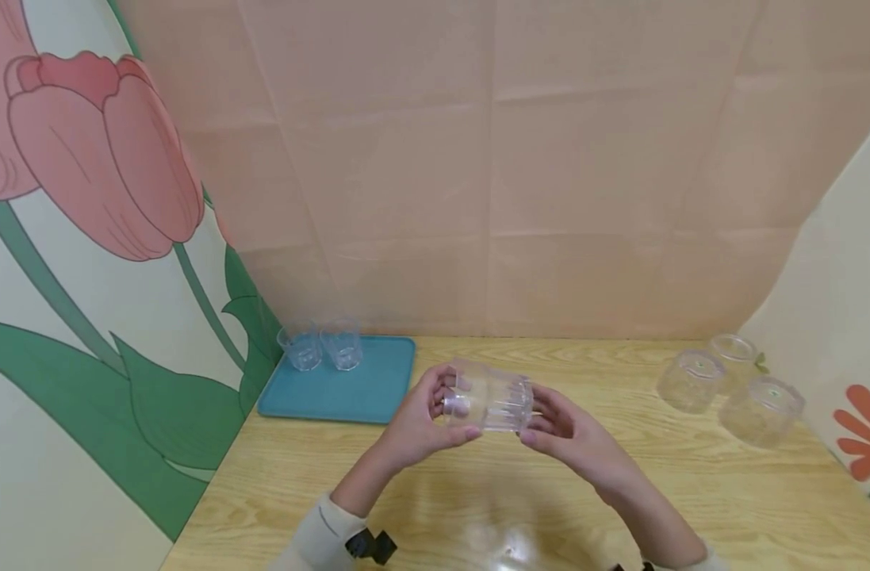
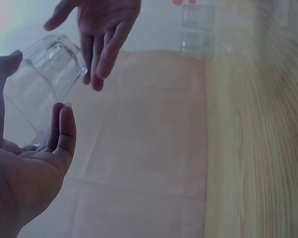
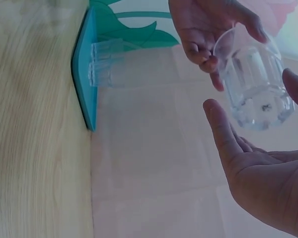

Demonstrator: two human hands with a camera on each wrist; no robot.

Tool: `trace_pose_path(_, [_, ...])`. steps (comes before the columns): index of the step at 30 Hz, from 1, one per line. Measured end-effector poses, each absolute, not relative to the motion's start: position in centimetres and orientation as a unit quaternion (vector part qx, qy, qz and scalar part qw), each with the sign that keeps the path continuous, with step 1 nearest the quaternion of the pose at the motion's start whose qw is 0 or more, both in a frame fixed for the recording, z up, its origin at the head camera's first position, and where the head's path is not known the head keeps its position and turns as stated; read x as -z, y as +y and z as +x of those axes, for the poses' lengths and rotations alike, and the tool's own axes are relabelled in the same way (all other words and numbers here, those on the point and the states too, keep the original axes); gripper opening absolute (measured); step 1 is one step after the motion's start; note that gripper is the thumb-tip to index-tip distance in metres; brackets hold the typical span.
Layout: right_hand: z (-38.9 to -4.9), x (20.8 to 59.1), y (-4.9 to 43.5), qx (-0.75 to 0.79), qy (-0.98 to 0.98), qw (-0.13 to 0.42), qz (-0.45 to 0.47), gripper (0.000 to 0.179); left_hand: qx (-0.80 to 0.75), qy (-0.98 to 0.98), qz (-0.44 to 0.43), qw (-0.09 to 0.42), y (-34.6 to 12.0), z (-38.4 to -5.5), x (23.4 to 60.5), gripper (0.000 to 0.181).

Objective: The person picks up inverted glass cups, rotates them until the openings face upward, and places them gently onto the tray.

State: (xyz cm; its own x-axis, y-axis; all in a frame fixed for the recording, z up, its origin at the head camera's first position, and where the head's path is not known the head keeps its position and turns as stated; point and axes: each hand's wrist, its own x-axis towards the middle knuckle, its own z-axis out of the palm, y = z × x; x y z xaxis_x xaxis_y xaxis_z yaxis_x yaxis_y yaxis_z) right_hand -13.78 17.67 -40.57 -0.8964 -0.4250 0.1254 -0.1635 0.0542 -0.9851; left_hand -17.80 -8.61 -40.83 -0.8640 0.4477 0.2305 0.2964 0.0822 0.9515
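A clear ribbed plastic cup (image 1: 488, 398) is held on its side above the table, its rim toward the left and its base toward the right. My left hand (image 1: 420, 416) grips it near the rim, thumb on the near side and fingers curled round the far side. At the base end is my right hand (image 1: 580, 436), thumb and fingers spread and relaxed around it. In the left wrist view the right hand (image 2: 107, 34) has its fingers extended just beyond the cup's base (image 2: 72, 57). A small dark mark shows on the base (image 3: 266, 107) in the right wrist view.
At the left a blue tray (image 1: 335, 400) carries two clear cups (image 1: 343, 346) upright along its back edge. Several clear cups (image 1: 691, 381) stand upside down at the right of the wooden table (image 1: 320, 476). A pinkish cloth (image 1: 492, 198) hangs behind.
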Motion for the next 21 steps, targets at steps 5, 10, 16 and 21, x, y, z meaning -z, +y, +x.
trace_pose_path(5, [-13.7,40.5,18.5,0.641,0.732,0.105,-0.206,0.071,-0.616,0.746,0.248,0.048,-9.0,-17.8,41.1,0.080])
trace_pose_path(10, [-13.7,40.4,19.2,0.603,0.764,0.094,-0.209,0.061,-0.605,0.755,0.252,0.031,-9.6,-18.1,41.4,0.077])
trace_pose_path(16, [-13.6,40.4,20.1,0.572,0.790,0.082,-0.204,0.059,-0.586,0.770,0.253,0.009,-10.4,-18.6,41.6,0.074])
trace_pose_path(21, [-13.6,40.4,20.9,0.559,0.801,0.073,-0.201,0.059,-0.570,0.788,0.234,0.000,-11.3,-19.0,41.6,0.077])
